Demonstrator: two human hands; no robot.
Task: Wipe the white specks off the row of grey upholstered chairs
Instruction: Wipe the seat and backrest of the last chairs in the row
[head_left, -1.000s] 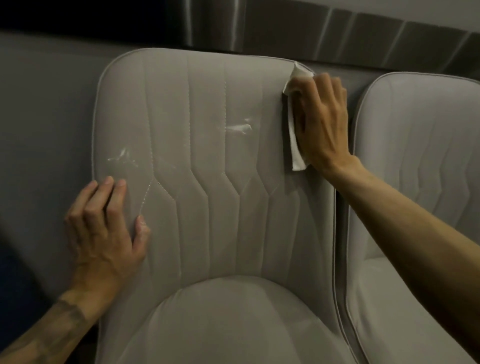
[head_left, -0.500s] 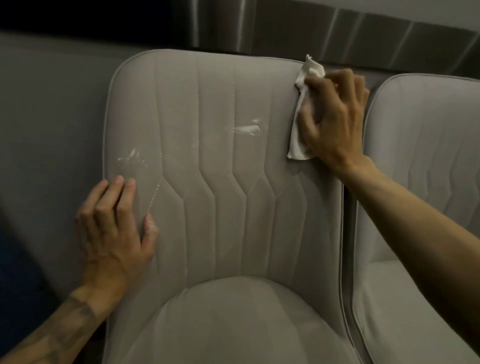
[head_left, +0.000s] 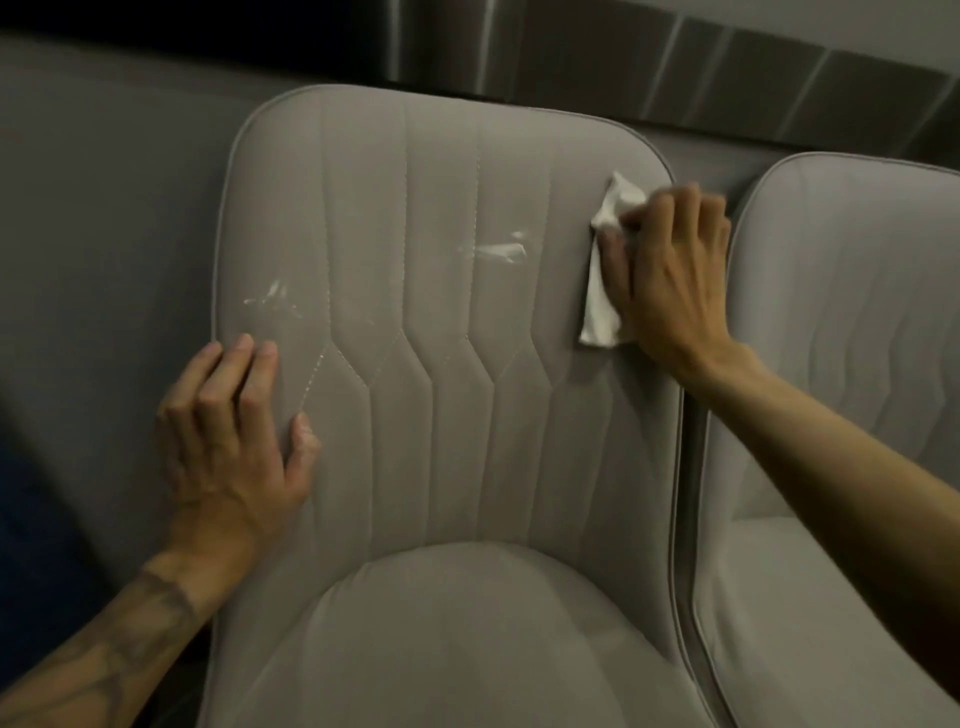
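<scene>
A grey upholstered chair (head_left: 441, 441) fills the middle of the view, with stitched vertical panels on its backrest. A white smear (head_left: 496, 252) marks the backrest's upper middle, and a fainter white smear (head_left: 272, 301) sits near its left edge. My right hand (head_left: 670, 280) grips a crumpled white cloth (head_left: 602, 317) and presses it against the backrest's upper right corner. My left hand (head_left: 228, 431) rests flat on the lower left of the backrest, just below the faint smear, fingers straight.
A second grey chair (head_left: 857, 312) stands directly to the right, almost touching the first. Behind both runs a grey wall (head_left: 104, 208) topped by a metallic strip (head_left: 727, 67). Dark floor shows at the lower left.
My right hand has slid the cloth a little down from the backrest's top edge at the right corner. My left hand has stayed in place on the chair.
</scene>
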